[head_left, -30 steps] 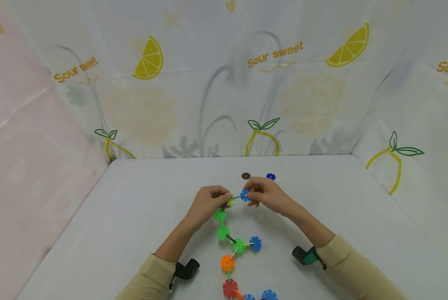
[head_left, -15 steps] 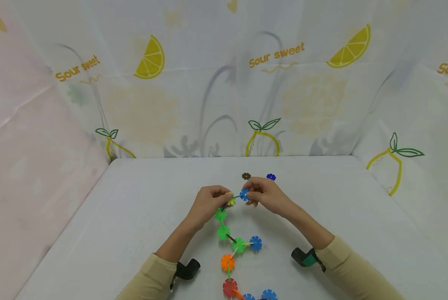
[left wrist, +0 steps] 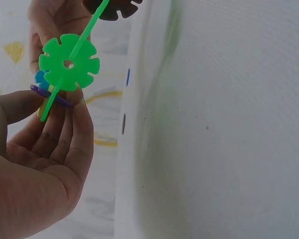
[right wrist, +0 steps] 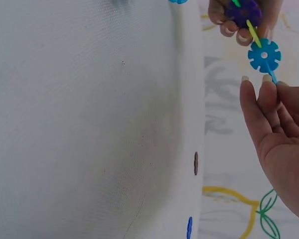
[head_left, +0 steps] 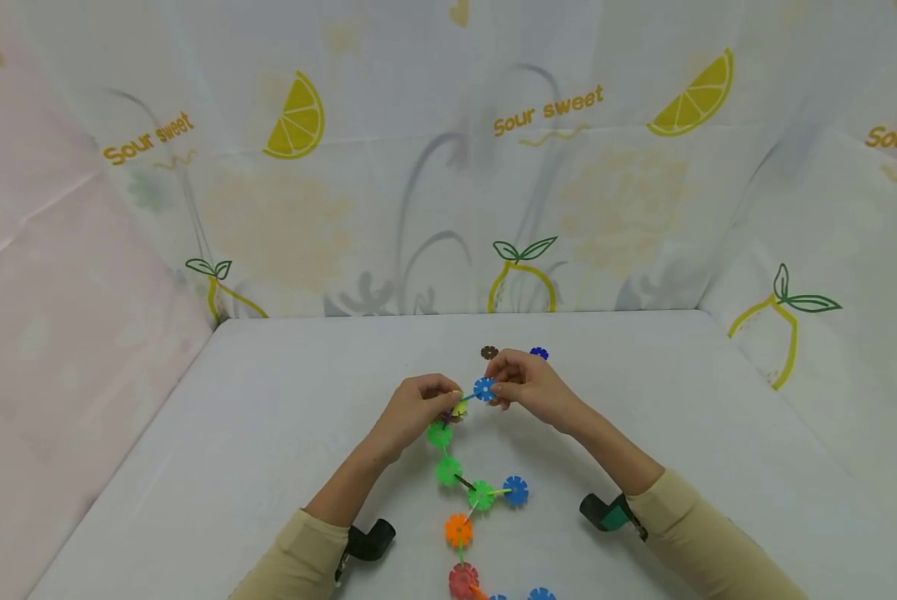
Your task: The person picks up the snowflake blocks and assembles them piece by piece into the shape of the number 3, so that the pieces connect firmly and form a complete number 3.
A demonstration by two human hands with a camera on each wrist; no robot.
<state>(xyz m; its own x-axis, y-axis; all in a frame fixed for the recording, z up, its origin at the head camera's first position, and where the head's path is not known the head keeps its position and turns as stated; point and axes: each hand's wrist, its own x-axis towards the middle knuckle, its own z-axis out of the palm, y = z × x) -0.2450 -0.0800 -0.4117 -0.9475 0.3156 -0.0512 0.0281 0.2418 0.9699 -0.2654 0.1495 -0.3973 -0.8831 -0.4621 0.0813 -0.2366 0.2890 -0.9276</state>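
Note:
Notched plastic snowflake discs are slotted together into a chain. My left hand (head_left: pixel 413 414) pinches it near the upper end, at a yellow disc (head_left: pixel 459 407) and a purple disc (left wrist: pixel 60 99). A green disc (left wrist: pixel 79 67) hangs beside those fingertips. Beyond the yellow disc come two blue discs. One blue disc (right wrist: pixel 264 59) faces the right wrist camera; the other blue disc (right wrist: pixel 272 75) is seen edge-on there. My right hand (head_left: pixel 534 390) pinches that outer disc between thumb and fingertips. The fingers partly cover the yellow and purple discs.
Toward me the chain runs down the white table (head_left: pixel 268 433) through green discs (head_left: pixel 448 471), an orange disc (head_left: pixel 459 531) and a red disc (head_left: pixel 463 580). A side blue disc (head_left: pixel 516 491) branches right. Loose brown (head_left: pixel 489 353) and dark blue (head_left: pixel 539 354) discs lie at the back.
The right hand's fingertips have shifted slightly to the outer blue disc's right edge, showing more of its face. The lower chain has shifted slightly in view. The left hand keeps its pinch.

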